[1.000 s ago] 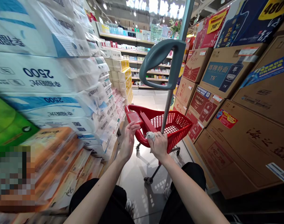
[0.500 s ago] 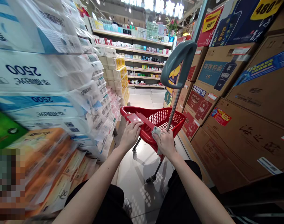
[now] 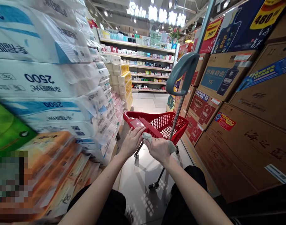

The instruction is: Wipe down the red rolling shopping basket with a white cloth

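Note:
A red plastic shopping cart [image 3: 184, 125] on metal legs with casters stands in front of me. My left hand [image 3: 131, 142] grips the cart's near handle rim, its fingers draped over a flat panel [image 3: 135, 122]. Just right of it, my right hand [image 3: 158, 150] is closed around a pale grey cloth [image 3: 172, 146]. Cloth shows on both sides of that fist, beside the cart's near edge. A metal pole with a grey loop-shaped handle [image 3: 170, 82] rises in front of the basket; how it joins the cart is hidden.
Stacked tissue packs [image 3: 39, 75] line the left side, with orange packs [image 3: 51, 165] lower down. Cardboard cartons [image 3: 239, 147] are piled on the right. Shelves of small goods [image 3: 154, 56] stand at the back, beyond the tiled floor [image 3: 154, 101].
My right hand has moved left with the cloth, closer to my left hand. My left hand stays on the cart's rim. The view has shifted slightly.

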Available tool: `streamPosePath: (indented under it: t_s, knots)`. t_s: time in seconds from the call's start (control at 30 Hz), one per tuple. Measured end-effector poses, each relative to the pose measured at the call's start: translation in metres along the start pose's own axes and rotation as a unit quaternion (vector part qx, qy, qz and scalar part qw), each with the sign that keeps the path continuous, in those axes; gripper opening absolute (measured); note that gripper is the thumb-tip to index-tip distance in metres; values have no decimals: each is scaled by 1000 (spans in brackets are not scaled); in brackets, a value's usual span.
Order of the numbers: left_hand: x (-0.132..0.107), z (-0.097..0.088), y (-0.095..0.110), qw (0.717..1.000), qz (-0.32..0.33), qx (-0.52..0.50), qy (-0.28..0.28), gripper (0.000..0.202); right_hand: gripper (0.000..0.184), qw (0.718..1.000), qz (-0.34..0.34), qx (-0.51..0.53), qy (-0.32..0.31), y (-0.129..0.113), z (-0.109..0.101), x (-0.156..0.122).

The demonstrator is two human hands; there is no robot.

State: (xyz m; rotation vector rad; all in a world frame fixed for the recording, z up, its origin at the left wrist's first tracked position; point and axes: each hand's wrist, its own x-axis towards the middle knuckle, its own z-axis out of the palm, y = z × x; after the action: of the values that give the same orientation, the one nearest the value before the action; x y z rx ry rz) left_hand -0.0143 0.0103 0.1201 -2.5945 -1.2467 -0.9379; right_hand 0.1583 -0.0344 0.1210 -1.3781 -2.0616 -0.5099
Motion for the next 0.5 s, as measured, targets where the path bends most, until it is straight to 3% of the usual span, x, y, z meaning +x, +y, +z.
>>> streamPosePath:
  t_s: [0.27, 0.5]
  knots:
    - [-3, 8, -4, 999, 6, 33, 24, 50, 44, 998, -62, 24, 4, 39, -10, -18]
    - [4, 4, -35, 997, -41, 67, 27, 53, 48, 996, -78, 45, -16, 91, -8, -20]
